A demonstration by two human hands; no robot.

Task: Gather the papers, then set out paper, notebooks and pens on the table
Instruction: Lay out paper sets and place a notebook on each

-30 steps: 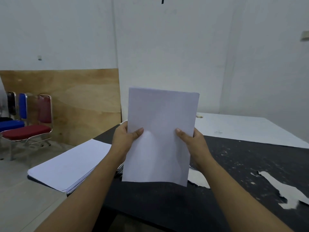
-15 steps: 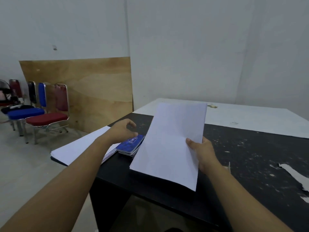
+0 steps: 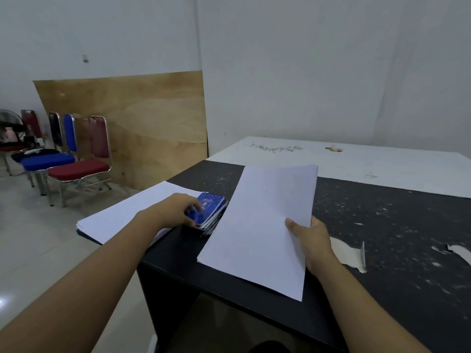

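The left hand [image 3: 175, 210] grips the top blue notebook [image 3: 212, 203]; the right hand [image 3: 312, 240] pinches paper sheets [image 3: 260, 225] above the black surface [image 3: 382, 225].

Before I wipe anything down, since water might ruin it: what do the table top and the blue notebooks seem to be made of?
The table top: probably board under matte black paint or laminate; chips fleck it and a pale layer peels up. The blue notebooks: likely glossy card covers over paper pages, wire spiral along the top edge.
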